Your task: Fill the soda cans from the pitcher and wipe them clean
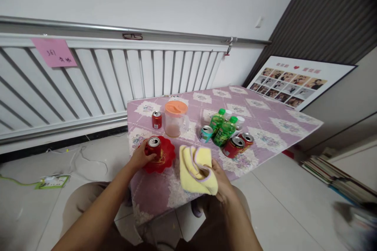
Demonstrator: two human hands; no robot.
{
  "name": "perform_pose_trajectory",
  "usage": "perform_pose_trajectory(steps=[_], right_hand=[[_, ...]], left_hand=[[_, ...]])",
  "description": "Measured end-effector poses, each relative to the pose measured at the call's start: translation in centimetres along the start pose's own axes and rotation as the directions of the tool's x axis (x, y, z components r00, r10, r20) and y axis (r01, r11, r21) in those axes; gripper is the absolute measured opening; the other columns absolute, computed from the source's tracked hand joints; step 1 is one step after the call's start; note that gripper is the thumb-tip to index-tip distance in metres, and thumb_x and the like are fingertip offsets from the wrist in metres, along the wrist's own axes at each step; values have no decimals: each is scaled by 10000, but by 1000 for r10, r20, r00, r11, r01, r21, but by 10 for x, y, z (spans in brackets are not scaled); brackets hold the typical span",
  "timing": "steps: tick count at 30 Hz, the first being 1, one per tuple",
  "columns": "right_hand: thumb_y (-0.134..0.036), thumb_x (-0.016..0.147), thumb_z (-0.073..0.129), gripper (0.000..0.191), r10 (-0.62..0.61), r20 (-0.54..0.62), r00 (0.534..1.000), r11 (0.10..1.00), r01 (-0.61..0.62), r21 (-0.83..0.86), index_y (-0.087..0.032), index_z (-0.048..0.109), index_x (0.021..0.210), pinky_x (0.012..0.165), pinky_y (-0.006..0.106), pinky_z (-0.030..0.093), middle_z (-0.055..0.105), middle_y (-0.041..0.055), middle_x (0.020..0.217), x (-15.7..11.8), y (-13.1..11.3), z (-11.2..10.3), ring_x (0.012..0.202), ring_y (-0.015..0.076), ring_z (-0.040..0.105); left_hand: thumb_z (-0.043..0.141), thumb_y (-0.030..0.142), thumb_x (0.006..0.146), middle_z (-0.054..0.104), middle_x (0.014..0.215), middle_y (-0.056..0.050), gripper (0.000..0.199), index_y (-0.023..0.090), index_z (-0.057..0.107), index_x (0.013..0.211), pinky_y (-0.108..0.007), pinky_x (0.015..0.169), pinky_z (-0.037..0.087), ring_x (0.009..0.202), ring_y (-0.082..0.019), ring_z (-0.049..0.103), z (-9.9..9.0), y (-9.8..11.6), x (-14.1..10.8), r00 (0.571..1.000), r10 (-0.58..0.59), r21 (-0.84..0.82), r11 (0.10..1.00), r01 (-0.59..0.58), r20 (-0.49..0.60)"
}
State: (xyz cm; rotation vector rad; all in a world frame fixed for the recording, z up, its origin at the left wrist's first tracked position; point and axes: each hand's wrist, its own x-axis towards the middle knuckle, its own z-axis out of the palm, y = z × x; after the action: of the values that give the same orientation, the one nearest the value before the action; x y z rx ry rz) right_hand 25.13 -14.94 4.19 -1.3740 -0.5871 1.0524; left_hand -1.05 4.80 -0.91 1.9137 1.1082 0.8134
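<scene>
My left hand [142, 156] is wrapped round a red drink can [154, 146], whose top shows an opened mouth. This can is at a red scalloped plate [167, 153] with a gold pattern; whether it touches the plate is hidden. A yellow cloth [194, 168] with a lilac edge is bunched in my right hand [220, 180], above the table's front edge. The cloth covers most of the fingers. Behind the plate are a clear plastic jug [173, 125] with an orange lid and another small red can [157, 120].
Right of the jug, a teal can [205, 134], green-capped bottles [224, 131] and two larger red cans [233, 147] cluster on the flowered tablecloth [265, 125]. A white radiator [176, 70] runs behind the table. A photo board [300, 80] leans at the far right.
</scene>
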Motion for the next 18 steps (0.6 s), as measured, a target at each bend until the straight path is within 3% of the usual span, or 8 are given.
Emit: perform_pose_trajectory(steps=[3,5,9,13,15,18], right_hand=[[-467,652,755,576,-133,-89,987,938,96,-333,-208,625,1150,945,484,510,708,100,1158,18,23,-13,1061,294,660],[-523,714,692,548,-206,-81,975,879,148,-454,-206,646,1159,1024,490,458,679,119,1229,21,32,-25,1158,301,614],[-502,803,621,626,-215,82,973,848,228,-478,-219,543,1357,1067,478,429,557,131,1415,5,36,-42,1273,289,543],[-317,649,751,886,-346,255,903,629,424,-651,-215,425,1466,1163,528,292,450,120,1510,-9,46,-43,1413,314,374],[-265,673,705,785,-434,241,868,533,463,-708,-196,487,1424,1177,542,260,496,119,1474,-8,56,-40,1431,315,342],[-242,763,586,493,-532,179,828,536,493,-685,-201,643,1251,1144,518,339,627,102,1337,-2,71,-35,1358,298,460]], left_hand=[[750,248,678,639,1271,-108,751,186,462,1369,-477,1049,455,1156,-290,615,0,1,0,1000,25,8,1000,-25,2],[743,241,680,634,1279,-110,755,184,456,1375,-478,1057,447,1165,-292,608,0,1,0,999,38,21,999,-38,-1],[740,249,680,638,1271,-116,779,174,434,1393,-486,1044,456,1153,-293,614,1,-1,0,1000,24,12,1000,-24,-2],[750,255,674,642,1269,-110,779,188,443,1387,-488,1053,449,1163,-294,611,1,-4,1,1000,24,9,1000,-24,-5],[751,251,674,645,1267,-111,787,193,437,1394,-489,1057,446,1163,-294,613,1,-4,0,1000,11,16,1000,-11,-10],[751,241,672,645,1271,-111,793,193,433,1397,-489,1053,449,1158,-294,616,1,-2,0,1000,4,15,1000,-4,-8]])
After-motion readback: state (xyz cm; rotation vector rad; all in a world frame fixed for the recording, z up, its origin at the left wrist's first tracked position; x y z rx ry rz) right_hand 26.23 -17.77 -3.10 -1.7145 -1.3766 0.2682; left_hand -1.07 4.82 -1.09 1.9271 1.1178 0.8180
